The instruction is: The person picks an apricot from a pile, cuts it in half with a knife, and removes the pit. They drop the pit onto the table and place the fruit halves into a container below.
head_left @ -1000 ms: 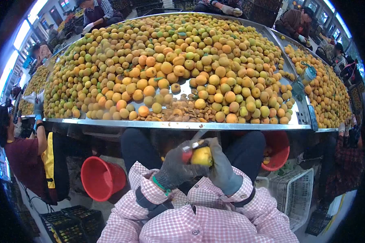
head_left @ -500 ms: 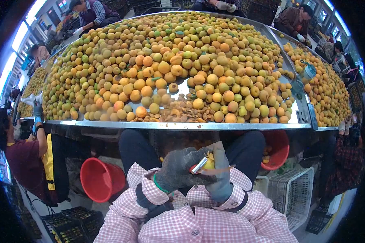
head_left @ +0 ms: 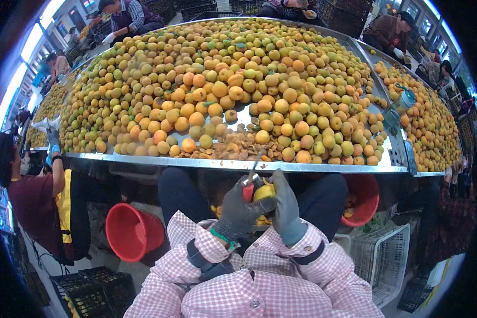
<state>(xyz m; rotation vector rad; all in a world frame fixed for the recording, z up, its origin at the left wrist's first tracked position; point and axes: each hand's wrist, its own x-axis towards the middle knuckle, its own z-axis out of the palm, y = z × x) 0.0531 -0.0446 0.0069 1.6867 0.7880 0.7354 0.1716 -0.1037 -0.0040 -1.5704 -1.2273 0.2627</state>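
Observation:
My left hand [head_left: 237, 211], in a dark grey glove, is closed around the red handle of a small knife [head_left: 248, 192], its blade pointing up toward the table edge. Against it, my right hand [head_left: 285, 208], in a grey glove, grips a yellow apricot [head_left: 264, 192] that looks partly cut or peeled. Some fingertips under the fruit are hidden. Yellow fruit pieces [head_left: 262, 219] show below the hands, between my knees. Beyond the metal rim [head_left: 222, 163], brown-orange scraps [head_left: 244, 146] lie before a large heap of apricots [head_left: 206, 79].
A red bucket [head_left: 134, 232] stands at left, another red bucket [head_left: 364, 199] at right with fruit pieces in it. A white crate [head_left: 381, 259] is at lower right, black crates [head_left: 93, 291] at lower left. A person in maroon [head_left: 34, 212] sits at left; other people work around the table.
My hands have parted slightly and turned. The knife blade has swung from lying across the apricot to pointing upward, and more of the fruit shows. The camera view has shifted slightly.

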